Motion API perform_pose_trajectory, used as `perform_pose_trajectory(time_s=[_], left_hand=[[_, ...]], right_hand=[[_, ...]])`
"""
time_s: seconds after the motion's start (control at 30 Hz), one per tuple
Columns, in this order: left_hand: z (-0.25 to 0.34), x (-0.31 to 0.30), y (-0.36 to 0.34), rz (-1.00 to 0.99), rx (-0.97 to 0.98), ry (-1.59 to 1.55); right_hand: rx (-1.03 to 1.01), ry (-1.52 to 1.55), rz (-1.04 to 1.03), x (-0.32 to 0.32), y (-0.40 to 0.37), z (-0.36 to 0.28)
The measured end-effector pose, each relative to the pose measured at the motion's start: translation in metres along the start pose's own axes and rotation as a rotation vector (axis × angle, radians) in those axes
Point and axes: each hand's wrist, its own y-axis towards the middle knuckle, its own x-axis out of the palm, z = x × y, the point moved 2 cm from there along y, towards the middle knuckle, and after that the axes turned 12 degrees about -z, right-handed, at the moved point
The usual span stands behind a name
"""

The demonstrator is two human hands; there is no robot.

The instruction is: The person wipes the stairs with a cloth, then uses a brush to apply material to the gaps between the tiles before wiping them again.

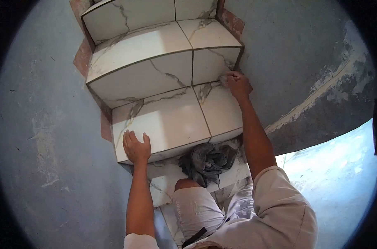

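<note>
My left hand (136, 148) lies with fingers stretched out on the front left part of a white marbled stair tread (167, 120). At the right back corner of that tread, my right hand (239, 86) is closed, its fingers pressed together where tread and riser (215, 64) meet. A small pale greyish thing (223, 80) shows at its fingertips, too small and blurred to name. In front of my knee, a crumpled dark grey plastic bag or cloth (207, 162) lies on the step below.
More tiled steps (143, 41) rise ahead, with dark joints between tiles. A blue-grey wall (51, 124) stands on the left and a patchy plastered one (304, 70) on the right. Reddish tile strips (106, 126) edge the stairs. Bright light falls at lower right.
</note>
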Motion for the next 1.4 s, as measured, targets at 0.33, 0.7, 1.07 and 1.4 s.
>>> perform_pose_trajectory(time_s=[0.33, 0.7, 1.07, 1.4], left_hand=[[-0.001, 0.002, 0.004, 0.029, 0.029, 0.04], [-0.001, 0.0, 0.004, -0.024, 0.013, 0.004], [0.0, -0.002, 0.001, 0.028, 0.064, 0.022], [-0.001, 0.0, 0.002, 0.042, 0.057, 0.033]], right_hand=[[0.128, -0.214, 0.06, -0.035, 0.029, 0.003], [0.212, -0.653, -0.316, -0.05, 0.001, -0.018], [0.012, -0.795, -0.241, -0.051, -0.032, -0.001], [-0.119, -0.82, -0.159, -0.064, -0.12, -0.041]])
